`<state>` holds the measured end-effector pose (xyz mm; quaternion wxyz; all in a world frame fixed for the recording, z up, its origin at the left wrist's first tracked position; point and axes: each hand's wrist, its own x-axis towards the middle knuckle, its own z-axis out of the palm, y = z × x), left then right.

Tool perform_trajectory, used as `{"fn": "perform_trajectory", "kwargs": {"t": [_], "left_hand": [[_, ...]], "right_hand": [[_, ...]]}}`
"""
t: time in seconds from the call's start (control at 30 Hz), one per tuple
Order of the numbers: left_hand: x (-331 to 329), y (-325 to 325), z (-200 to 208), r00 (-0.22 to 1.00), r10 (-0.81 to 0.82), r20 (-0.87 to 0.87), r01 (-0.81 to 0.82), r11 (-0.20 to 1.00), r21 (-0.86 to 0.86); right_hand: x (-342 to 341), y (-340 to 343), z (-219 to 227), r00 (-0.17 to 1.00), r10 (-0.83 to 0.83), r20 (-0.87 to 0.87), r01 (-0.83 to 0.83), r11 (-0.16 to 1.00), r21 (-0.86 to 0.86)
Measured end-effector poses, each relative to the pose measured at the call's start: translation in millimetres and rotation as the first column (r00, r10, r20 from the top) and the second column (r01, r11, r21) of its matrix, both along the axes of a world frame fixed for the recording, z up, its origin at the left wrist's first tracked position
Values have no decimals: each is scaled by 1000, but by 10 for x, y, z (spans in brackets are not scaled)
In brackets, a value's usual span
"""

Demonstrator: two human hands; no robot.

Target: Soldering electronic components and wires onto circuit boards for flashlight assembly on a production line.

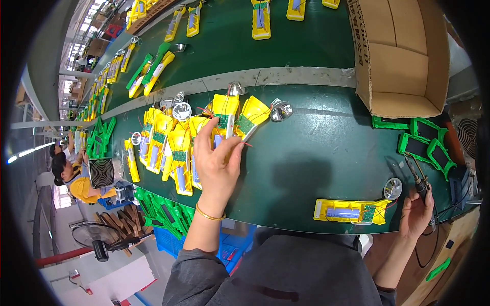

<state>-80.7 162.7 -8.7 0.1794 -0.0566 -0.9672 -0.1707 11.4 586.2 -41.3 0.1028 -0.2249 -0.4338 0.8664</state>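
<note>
My left hand (pixel 217 166), with a gold bangle at the wrist, is over a pile of yellow plastic housings. Its thumb and forefinger close round the lower end of one yellow housing (pixel 224 104), whose green circuit board and thin wires show. Beside it leans another yellow housing (pixel 254 113), wired to a silver reflector cup (pixel 281 110). At the right, my right hand (pixel 416 211) grips a soldering iron (pixel 421 185), tip pointing away from me. Left of that hand lies a yellow housing (pixel 326 204) with a blue-violet battery cell (pixel 343 213), near a reflector cup (pixel 392 188).
An open cardboard box (pixel 398 71) stands at the far right. Green frames (pixel 426 140) lie below it; more green parts (pixel 163 211) hang over the front left edge. Other yellow housings (pixel 261 20) rest beyond the grey divider (pixel 301 75). Other people (pixel 76 178) sit at far left.
</note>
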Motion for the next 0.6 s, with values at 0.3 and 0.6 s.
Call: {"fn": "perform_trajectory", "kwargs": {"t": [0.3,0.6], "left_hand": [[-19,-42,-39,1000,10,-29,-8,998,68],[-171,14,116,998,-56,39,65,954,-291]], "right_hand": [[-69,-54,21,999,-15,36,15,1000,-27],[-17,-39,-23,999,-8,36,9,999,-50]]}}
